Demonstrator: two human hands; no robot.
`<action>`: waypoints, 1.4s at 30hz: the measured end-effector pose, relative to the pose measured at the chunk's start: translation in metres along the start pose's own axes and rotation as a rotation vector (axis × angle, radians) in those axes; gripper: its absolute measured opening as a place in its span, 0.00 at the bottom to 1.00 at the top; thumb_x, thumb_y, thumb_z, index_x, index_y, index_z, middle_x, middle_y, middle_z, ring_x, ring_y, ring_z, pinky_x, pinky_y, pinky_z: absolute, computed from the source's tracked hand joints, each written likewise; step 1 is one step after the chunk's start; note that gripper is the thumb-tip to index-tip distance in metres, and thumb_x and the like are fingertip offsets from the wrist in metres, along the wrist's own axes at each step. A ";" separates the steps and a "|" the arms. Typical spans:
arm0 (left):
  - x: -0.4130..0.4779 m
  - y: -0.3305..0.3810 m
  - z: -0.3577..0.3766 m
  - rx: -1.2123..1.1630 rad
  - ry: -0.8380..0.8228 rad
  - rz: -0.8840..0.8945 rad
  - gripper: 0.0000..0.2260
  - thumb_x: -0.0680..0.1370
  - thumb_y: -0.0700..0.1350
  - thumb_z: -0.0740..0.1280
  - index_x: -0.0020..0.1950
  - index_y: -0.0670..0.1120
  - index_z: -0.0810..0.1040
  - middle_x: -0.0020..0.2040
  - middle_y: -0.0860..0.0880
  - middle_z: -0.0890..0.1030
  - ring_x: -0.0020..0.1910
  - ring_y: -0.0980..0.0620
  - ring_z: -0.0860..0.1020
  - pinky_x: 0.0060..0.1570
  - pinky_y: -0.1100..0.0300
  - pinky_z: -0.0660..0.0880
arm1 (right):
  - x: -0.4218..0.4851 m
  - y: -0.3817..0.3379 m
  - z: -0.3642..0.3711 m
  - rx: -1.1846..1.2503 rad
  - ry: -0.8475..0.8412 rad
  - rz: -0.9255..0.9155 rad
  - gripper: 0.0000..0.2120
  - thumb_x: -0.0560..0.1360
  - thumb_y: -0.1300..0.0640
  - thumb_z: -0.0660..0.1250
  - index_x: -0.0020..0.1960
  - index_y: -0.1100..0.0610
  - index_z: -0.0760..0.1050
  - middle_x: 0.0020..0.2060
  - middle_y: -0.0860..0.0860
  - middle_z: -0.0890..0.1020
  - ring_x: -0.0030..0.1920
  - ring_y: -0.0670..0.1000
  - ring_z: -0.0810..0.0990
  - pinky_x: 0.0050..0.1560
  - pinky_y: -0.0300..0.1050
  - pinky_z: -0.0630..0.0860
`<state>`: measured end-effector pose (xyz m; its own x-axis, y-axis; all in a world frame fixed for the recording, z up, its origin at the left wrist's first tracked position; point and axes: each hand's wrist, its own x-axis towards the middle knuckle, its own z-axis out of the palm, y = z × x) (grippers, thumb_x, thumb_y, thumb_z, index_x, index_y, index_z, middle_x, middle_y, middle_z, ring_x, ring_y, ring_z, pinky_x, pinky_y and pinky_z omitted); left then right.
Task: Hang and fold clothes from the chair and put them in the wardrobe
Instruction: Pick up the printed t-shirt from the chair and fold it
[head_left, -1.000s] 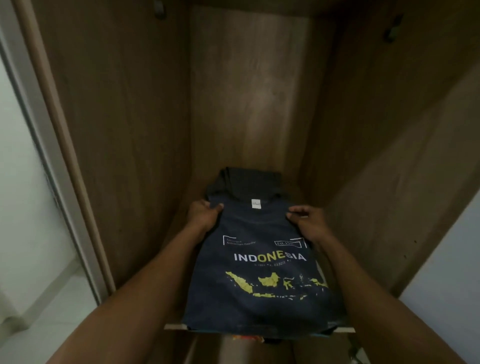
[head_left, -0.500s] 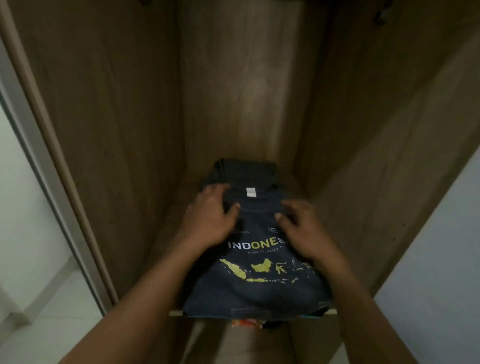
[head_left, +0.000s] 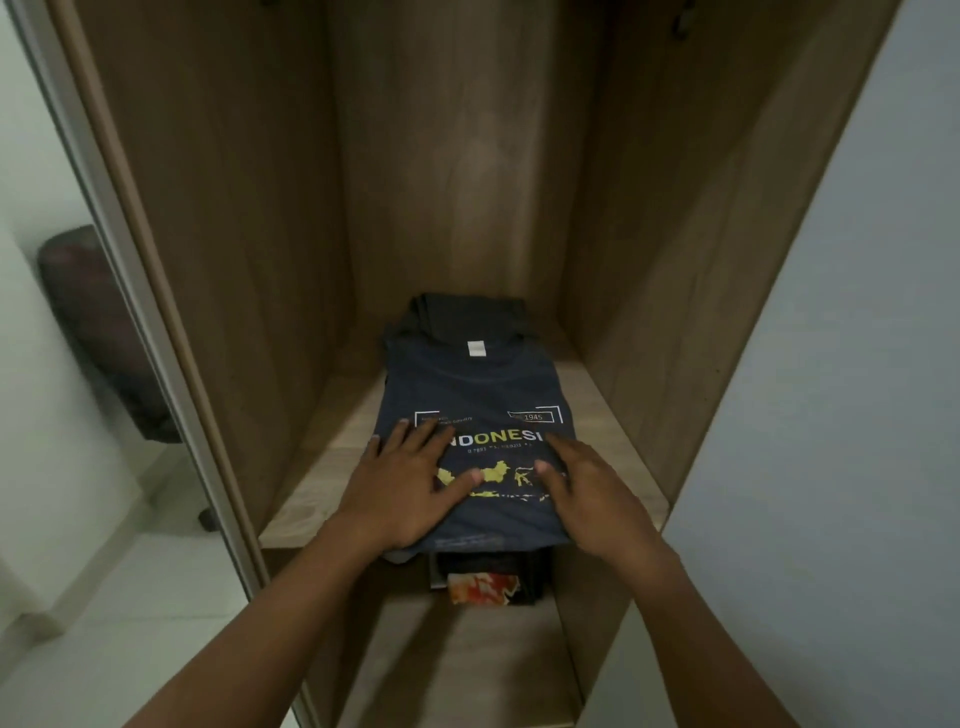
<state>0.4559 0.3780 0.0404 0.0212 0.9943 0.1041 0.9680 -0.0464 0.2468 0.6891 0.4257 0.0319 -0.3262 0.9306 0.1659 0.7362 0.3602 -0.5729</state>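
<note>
A folded navy T-shirt (head_left: 475, 387) with white and yellow lettering and a yellow map print lies on the wooden wardrobe shelf (head_left: 618, 447). It sits on top of another dark folded garment (head_left: 467, 312) that shows behind its collar. My left hand (head_left: 402, 491) lies flat with spread fingers on the shirt's near left part. My right hand (head_left: 592, 491) rests flat on its near right part. Both hands press the cloth and grip nothing.
Brown wardrobe walls close in on the left, back and right. Below the shelf edge a dark pile with an orange patterned cloth (head_left: 483, 587) sits on a lower shelf. A dark chair (head_left: 104, 332) stands on the white floor at the left. A pale wall is at the right.
Both hands slid from the shirt's collar end back toward me along its front and now lie flat near the hem. The shirt sits further in on the shelf.
</note>
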 end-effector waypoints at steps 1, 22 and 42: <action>-0.011 0.000 -0.001 -0.024 0.020 0.057 0.40 0.72 0.77 0.48 0.80 0.59 0.51 0.81 0.55 0.51 0.80 0.50 0.48 0.77 0.43 0.49 | -0.013 0.004 -0.004 -0.024 0.126 0.009 0.22 0.82 0.43 0.57 0.73 0.49 0.68 0.65 0.52 0.76 0.65 0.53 0.74 0.62 0.52 0.74; -0.028 -0.005 -0.001 0.118 -0.015 0.249 0.38 0.71 0.77 0.43 0.79 0.63 0.52 0.80 0.57 0.55 0.79 0.50 0.51 0.76 0.44 0.54 | -0.034 -0.017 0.003 -0.330 0.020 -0.439 0.32 0.76 0.30 0.53 0.76 0.41 0.60 0.75 0.43 0.61 0.77 0.46 0.53 0.77 0.56 0.53; -0.001 -0.005 0.013 0.059 -0.040 0.025 0.37 0.75 0.73 0.52 0.79 0.63 0.44 0.81 0.55 0.45 0.80 0.48 0.43 0.76 0.49 0.47 | 0.007 -0.017 0.027 -0.366 -0.042 -0.230 0.29 0.82 0.38 0.46 0.80 0.47 0.49 0.80 0.47 0.52 0.80 0.50 0.48 0.79 0.57 0.47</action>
<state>0.4544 0.3789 0.0264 0.0546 0.9960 0.0705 0.9800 -0.0670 0.1871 0.6578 0.4246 0.0208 -0.5250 0.8225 0.2187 0.8005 0.5645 -0.2013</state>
